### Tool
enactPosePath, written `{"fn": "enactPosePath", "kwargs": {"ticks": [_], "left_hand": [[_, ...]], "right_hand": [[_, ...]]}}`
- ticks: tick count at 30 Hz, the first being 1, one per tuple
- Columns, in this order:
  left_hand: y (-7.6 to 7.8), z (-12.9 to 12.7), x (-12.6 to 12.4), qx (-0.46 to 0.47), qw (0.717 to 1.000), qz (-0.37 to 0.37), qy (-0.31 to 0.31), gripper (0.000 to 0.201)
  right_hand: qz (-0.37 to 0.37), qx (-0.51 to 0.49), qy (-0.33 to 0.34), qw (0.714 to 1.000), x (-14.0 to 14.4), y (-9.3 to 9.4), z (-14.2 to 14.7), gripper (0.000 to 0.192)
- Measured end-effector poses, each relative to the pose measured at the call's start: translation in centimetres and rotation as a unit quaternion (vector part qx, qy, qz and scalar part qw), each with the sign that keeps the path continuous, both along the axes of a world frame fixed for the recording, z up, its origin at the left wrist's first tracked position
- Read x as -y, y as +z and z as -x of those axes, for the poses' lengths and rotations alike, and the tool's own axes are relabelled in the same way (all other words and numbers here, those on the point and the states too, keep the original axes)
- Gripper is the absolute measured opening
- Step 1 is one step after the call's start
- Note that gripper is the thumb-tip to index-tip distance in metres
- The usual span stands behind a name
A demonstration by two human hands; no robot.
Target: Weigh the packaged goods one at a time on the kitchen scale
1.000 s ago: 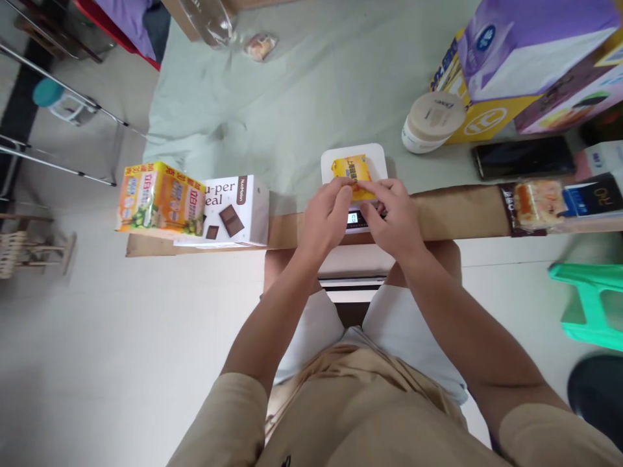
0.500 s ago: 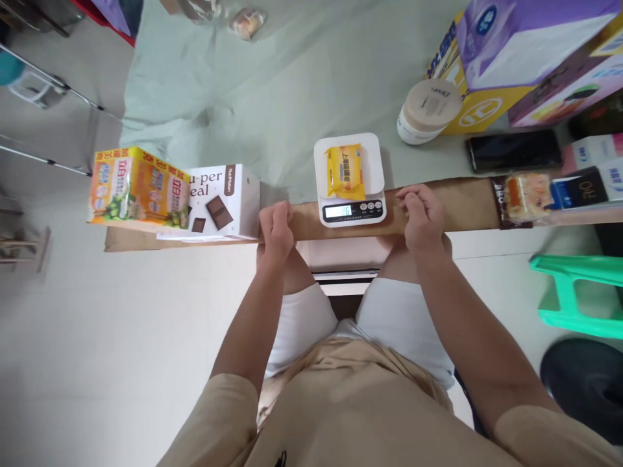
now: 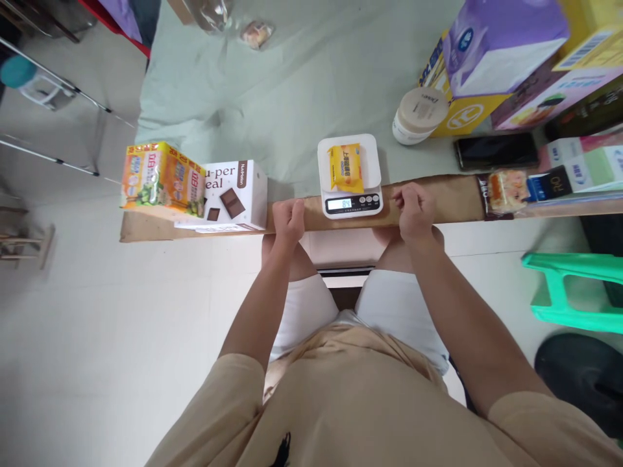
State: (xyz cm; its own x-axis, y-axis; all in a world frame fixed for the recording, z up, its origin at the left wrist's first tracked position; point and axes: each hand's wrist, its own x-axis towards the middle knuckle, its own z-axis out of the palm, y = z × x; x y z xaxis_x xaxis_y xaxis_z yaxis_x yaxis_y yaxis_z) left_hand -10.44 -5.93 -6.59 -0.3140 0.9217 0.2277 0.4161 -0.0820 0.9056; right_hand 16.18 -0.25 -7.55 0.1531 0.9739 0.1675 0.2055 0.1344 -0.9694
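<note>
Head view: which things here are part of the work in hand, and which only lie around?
In use: yellow packet lying on white scale; left hand and right hand resting on table edge beside it.

Lying about: white chocolate box, yellow carton, round tub, phone, purple box.

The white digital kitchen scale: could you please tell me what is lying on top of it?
A yellow sealed snack packet lies flat on the white digital kitchen scale. It covers most of the platform beneath; the lit display stays visible in front.
</note>
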Motion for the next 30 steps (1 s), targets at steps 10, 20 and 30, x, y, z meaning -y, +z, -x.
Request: {"fn": "enactPosePath", "kwargs": {"ticks": [10, 20, 30], "left_hand": [[0.0, -0.1, -0.2, -0.065, 0.998, -0.018, 0.010, 0.072], [5.6, -4.1, -2.5, -0.242, 0.966, 0.075, -0.061, 0.052], [5.4, -4.4, -1.9, -0.115, 0.981, 0.092, -0.129, 0.048]], "right_hand": [[-0.006, 0.127, 0.043, 0.991, 0.7, 1.0, 0.3, 0.032], [-0.032, 0.362, 0.127, 0.923, -0.4, 5.0, 4.9, 0.047], [0.052, 0.166, 0.121, 0.977, -0.9, 4.1, 7.1, 0.043]]}}
